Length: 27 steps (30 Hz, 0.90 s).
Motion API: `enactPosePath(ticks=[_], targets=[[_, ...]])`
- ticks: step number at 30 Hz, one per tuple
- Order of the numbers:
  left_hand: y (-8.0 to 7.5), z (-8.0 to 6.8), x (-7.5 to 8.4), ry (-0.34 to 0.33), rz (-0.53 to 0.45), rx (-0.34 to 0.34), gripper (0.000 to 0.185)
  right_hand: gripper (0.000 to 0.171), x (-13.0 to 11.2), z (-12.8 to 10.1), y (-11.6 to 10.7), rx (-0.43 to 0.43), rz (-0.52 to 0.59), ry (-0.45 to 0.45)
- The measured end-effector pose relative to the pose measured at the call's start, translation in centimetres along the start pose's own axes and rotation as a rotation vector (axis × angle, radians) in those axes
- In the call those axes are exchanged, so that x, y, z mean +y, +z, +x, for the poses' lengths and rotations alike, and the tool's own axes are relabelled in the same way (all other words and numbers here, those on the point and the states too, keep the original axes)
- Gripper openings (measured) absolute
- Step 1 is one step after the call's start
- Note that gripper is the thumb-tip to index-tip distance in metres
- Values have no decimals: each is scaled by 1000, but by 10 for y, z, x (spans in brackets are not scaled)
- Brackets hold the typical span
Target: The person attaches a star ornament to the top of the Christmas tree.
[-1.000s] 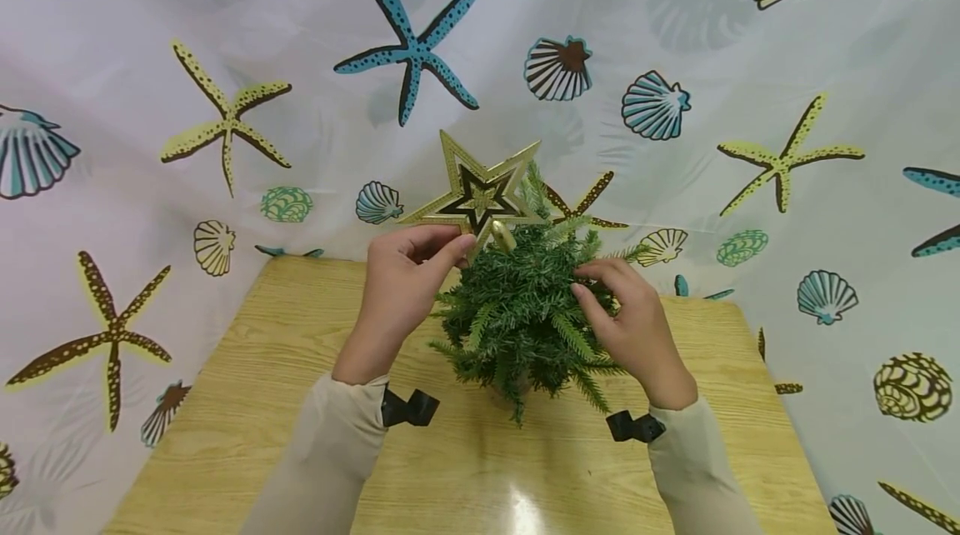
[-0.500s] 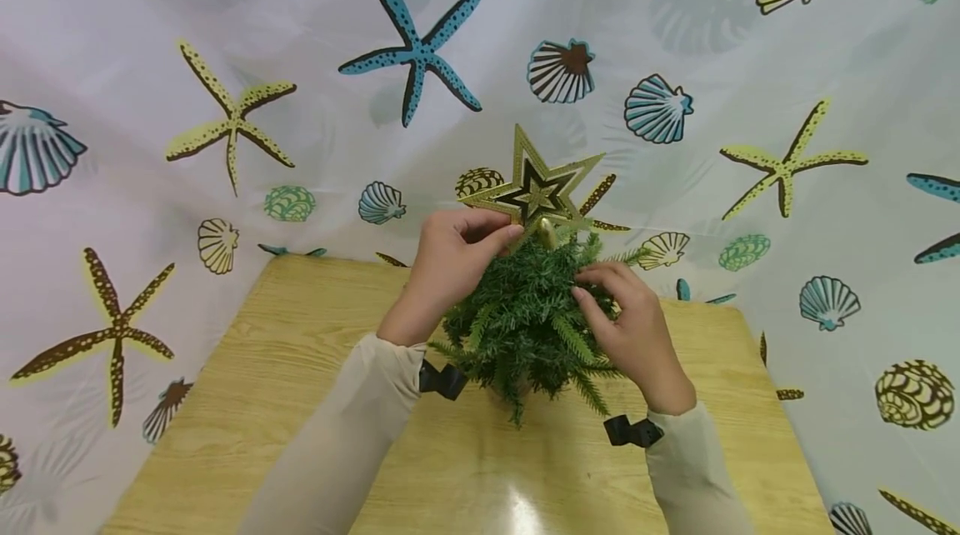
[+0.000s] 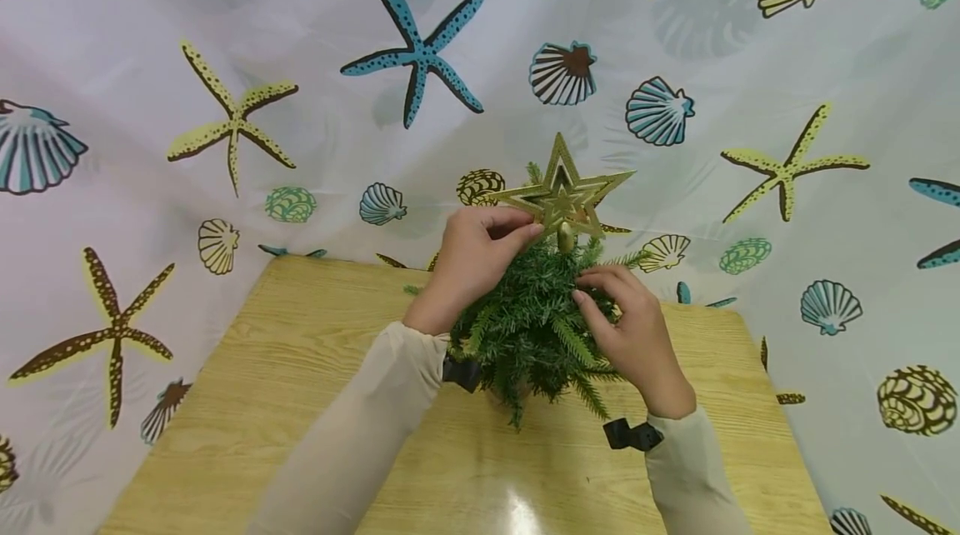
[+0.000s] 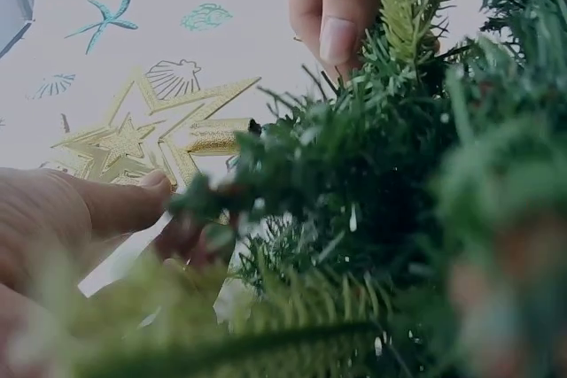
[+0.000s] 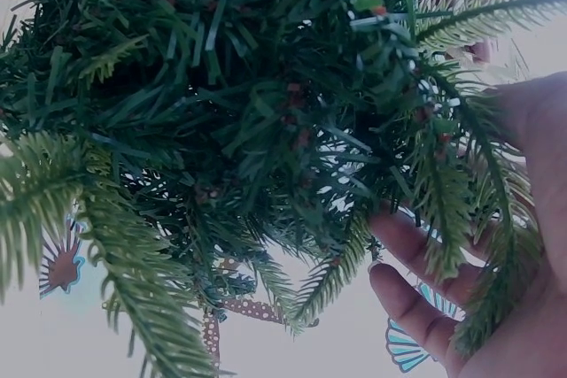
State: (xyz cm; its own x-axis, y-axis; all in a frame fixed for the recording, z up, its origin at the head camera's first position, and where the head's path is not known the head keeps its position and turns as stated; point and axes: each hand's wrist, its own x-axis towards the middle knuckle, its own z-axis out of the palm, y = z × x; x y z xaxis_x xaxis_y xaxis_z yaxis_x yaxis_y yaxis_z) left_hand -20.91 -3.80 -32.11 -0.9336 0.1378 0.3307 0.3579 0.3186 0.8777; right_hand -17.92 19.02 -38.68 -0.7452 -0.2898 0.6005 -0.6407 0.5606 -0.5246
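A small artificial Christmas tree (image 3: pixel 525 318) stands on the table, its green branches spreading. My left hand (image 3: pixel 480 260) pinches a gold star tree topper (image 3: pixel 562 193) by a lower-left point, between thumb and fingers. The star is upright at the treetop; its short gold socket (image 4: pixel 217 136) is beside the top branches in the left wrist view, and whether a twig is inside it I cannot tell. On the tree's right side, my right hand (image 3: pixel 637 327) holds upper branches with curled fingers and thumb. In the right wrist view, needles partly cover that hand (image 5: pixel 496 307).
The wooden table (image 3: pixel 300 402) has its back edge just behind the tree. Beyond it hangs a white curtain (image 3: pixel 495 10) printed with starfish and shells. Black straps (image 3: pixel 633 435) sit at both wrists.
My left hand has carried the star rightward from the tree's left side to over its top, and the star has turned more upright. My right hand has stayed on the branches.
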Motion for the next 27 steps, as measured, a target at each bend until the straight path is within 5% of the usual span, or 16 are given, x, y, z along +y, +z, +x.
enactPosePath(ticks=[27], targets=[[18, 4, -1, 117, 338, 17, 18, 16, 3, 1, 0, -5, 14, -1]])
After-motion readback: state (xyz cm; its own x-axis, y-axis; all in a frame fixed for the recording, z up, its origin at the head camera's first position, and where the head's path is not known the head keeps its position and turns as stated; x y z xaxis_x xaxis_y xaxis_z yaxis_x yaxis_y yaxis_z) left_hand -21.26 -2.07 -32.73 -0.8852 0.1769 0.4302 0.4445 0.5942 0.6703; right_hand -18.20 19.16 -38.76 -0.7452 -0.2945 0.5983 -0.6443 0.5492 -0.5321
